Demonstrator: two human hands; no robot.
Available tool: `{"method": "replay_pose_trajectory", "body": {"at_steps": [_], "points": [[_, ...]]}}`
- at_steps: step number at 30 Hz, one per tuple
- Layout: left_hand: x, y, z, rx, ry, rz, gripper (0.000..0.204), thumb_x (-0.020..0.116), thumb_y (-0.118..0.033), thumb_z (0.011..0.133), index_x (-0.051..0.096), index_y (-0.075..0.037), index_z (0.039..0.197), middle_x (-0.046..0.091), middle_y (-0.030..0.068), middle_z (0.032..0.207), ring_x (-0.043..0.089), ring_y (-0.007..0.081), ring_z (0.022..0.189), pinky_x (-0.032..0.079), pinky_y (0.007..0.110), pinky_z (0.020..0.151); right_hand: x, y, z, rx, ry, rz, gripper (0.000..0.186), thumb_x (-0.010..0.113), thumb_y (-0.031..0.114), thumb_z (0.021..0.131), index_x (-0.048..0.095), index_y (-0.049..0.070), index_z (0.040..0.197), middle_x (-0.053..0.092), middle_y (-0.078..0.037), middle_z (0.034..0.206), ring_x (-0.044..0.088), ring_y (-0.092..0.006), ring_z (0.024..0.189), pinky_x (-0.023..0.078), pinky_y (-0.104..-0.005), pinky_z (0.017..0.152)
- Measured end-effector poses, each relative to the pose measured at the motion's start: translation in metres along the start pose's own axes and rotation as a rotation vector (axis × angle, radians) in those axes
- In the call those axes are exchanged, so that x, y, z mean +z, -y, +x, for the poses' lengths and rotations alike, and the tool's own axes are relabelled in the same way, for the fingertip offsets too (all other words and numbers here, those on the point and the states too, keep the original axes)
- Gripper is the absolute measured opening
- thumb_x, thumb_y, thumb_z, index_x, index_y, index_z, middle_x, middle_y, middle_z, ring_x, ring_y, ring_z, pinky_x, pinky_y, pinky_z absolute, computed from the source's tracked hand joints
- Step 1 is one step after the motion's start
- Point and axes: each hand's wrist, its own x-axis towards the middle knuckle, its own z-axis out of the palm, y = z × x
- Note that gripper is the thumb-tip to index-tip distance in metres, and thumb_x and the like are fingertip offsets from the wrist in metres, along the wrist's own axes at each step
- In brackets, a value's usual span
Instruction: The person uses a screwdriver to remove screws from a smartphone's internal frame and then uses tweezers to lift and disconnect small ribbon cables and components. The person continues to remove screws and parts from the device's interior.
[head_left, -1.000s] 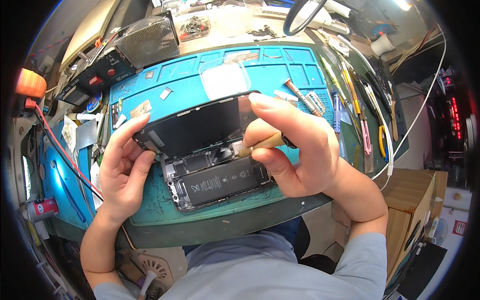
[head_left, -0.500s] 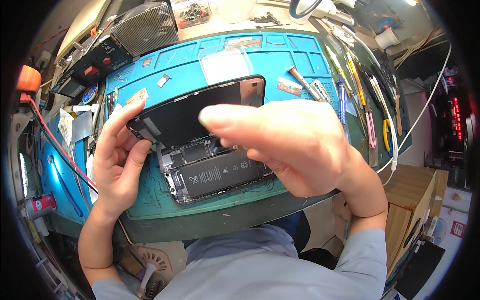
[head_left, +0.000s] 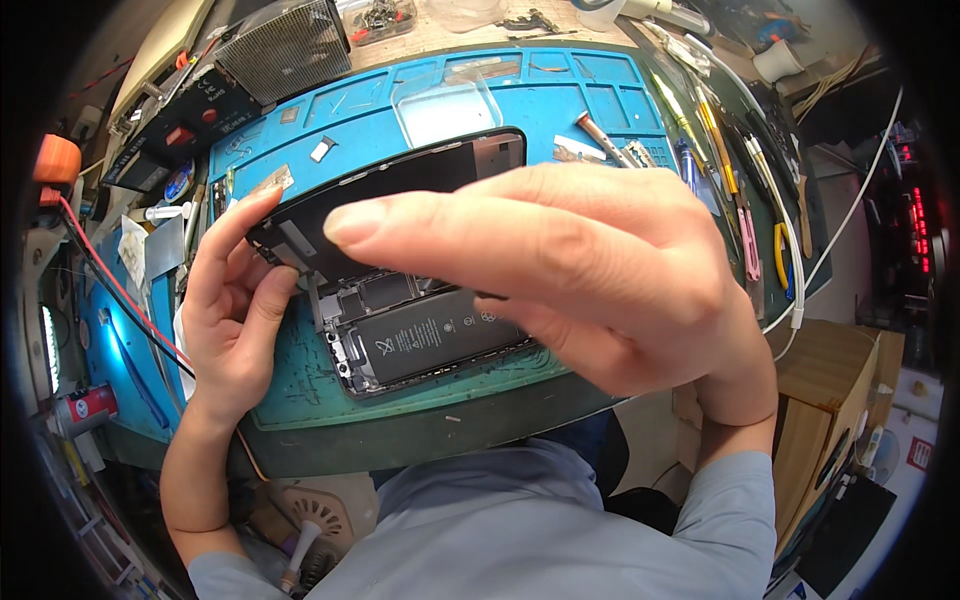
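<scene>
An opened smartphone lies on the blue-green mat, its lower body (head_left: 430, 340) showing a black battery and metal parts. The detached-side screen panel (head_left: 400, 190) stands tilted up along the body's far edge. My left hand (head_left: 240, 310) pinches the panel's left end between thumb and fingers. Over the phone's right half hovers my right hand (head_left: 610, 270), its index finger stretched leftward in front of the panel and its thumb apart below. I see nothing held in it, though its inner fingers are hidden. It covers the right end of the phone body.
Beyond the phone, a clear plastic tray (head_left: 445, 110) sits on the blue mat (head_left: 350, 110). Screwdrivers, tweezers and yellow-handled pliers (head_left: 782, 255) lie along the right side. A black power box (head_left: 165, 130) stands far left; red and black cables (head_left: 115, 285) run nearby.
My right hand has moved left and closer to the camera, its index finger now reaching farther across the panel. My left hand keeps its hold on the panel. The whole view has shifted slightly.
</scene>
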Motion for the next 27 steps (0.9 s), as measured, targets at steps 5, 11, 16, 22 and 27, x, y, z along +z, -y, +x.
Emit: {"method": "replay_pose_trajectory", "body": {"at_steps": [5,11,16,22,27], "points": [[0.001,0.003,0.000,0.032,-0.014,-0.020,0.054,0.054,0.009,0.098,0.039,0.004,0.149,0.046,0.0185,0.153,0.058,0.0179,0.125,0.047,0.029,0.103,-0.022,0.013,0.004,0.095,0.214,-0.124,0.051,0.073,0.001,0.075,0.068,0.000,0.125,0.075,-0.013,0.100,0.066,-0.0186,0.063,0.050,-0.0310,0.053],[0.002,0.002,0.000,0.024,-0.005,-0.041,0.054,0.054,0.010,0.098,0.038,0.004,0.149,0.044,0.0189,0.154,0.055,0.0216,0.131,0.045,0.033,0.109,-0.019,0.007,-0.002,0.036,0.151,-0.120,0.048,0.075,0.009,0.082,0.065,-0.004,0.127,0.074,-0.016,0.115,0.068,-0.0213,0.067,0.055,-0.0307,0.061],[0.001,0.000,0.000,0.007,0.009,-0.044,0.053,0.054,0.010,0.098,0.038,0.004,0.149,0.043,0.0193,0.154,0.053,0.0222,0.133,0.044,0.033,0.109,-0.016,0.003,-0.002,0.009,0.145,-0.118,0.050,0.077,0.007,0.080,0.064,-0.005,0.127,0.073,-0.015,0.118,0.069,-0.0230,0.070,0.057,-0.0301,0.064],[0.002,0.003,-0.001,0.028,-0.011,-0.024,0.052,0.055,0.012,0.096,0.043,0.003,0.147,0.051,0.0149,0.145,0.059,0.0102,0.101,0.048,0.024,0.089,-0.028,0.015,-0.002,0.089,0.222,-0.194,0.049,0.078,0.009,0.083,0.063,-0.008,0.126,0.074,-0.018,0.113,0.073,-0.0224,0.076,0.058,-0.0312,0.069],[0.004,-0.001,-0.005,0.052,-0.011,0.061,0.051,0.055,0.015,0.093,0.049,0.002,0.141,0.057,0.0100,0.136,0.049,0.0037,0.077,0.044,0.018,0.072,-0.046,0.003,-0.004,0.096,-0.109,-0.145,0.057,0.072,0.014,0.095,0.046,-0.009,0.140,0.074,-0.018,0.102,0.073,-0.0188,0.082,0.057,-0.0297,0.078]]}}
